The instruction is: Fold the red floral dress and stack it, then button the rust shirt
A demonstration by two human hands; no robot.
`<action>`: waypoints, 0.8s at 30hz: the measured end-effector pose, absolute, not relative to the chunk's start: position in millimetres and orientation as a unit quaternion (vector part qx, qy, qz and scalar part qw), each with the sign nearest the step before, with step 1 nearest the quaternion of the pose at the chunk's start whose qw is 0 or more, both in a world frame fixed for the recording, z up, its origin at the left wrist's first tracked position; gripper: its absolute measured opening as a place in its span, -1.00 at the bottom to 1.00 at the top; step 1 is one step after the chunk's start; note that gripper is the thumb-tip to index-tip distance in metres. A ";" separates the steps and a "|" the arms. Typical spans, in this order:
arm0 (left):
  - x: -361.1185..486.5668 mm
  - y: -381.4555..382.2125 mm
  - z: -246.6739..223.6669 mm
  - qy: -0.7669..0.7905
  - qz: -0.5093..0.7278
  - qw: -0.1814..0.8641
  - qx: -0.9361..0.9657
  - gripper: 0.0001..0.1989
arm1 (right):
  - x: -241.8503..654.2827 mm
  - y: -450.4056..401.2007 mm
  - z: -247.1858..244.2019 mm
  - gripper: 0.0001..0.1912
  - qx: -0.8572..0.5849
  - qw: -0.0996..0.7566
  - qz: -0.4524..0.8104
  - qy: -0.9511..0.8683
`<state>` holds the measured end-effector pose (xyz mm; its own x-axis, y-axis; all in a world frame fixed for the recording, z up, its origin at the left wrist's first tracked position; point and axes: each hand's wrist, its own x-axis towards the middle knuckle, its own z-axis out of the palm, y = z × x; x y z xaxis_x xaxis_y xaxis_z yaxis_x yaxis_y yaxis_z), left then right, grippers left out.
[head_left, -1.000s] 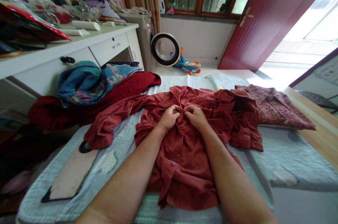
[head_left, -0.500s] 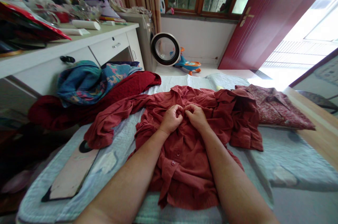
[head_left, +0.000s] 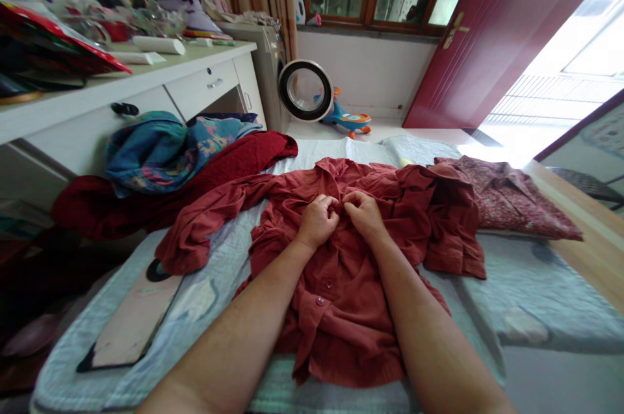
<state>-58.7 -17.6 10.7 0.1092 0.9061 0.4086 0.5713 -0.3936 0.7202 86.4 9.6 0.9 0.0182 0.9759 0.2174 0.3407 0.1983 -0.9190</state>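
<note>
A rust-red button-up shirt [head_left: 351, 336] lies spread on a pale blue quilted cover [head_left: 219, 349], its collar pointing away from me and one sleeve stretched to the left. Both hands meet at the upper front placket. My left hand [head_left: 319, 219] pinches the shirt's front edge, fingers curled closed. Close beside it, my right hand [head_left: 361, 212] pinches the cloth from the other side. The fingertips hide whatever small part lies between them. Two buttons show lower on the front.
Dark red cloth [head_left: 195, 199] and blue floral clothes [head_left: 151, 147] are heaped at the left. A folded patterned garment [head_left: 517, 196] lies at the right. Behind are a cluttered white desk [head_left: 205, 76] and a washing machine with its round door [head_left: 306, 90] open.
Both hands have shifted very slightly to the right, still pinching the shirt front. The shirt lies almost as before.
</note>
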 end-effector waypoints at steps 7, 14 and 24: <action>-56.6 -18.4 12.6 0.507 0.438 0.205 0.714 -0.89 | 85.6 5.0 9.6 -0.92 -0.525 0.456 0.310 -0.648; -56.4 -13.8 7.9 0.510 0.468 0.330 0.641 -0.95 | 85.1 4.5 10.3 -0.90 -0.496 0.452 0.328 -0.665; -58.1 -11.4 3.7 0.491 0.460 0.420 0.609 -0.90 | 85.4 5.4 9.3 -0.90 -0.496 0.457 0.333 -0.659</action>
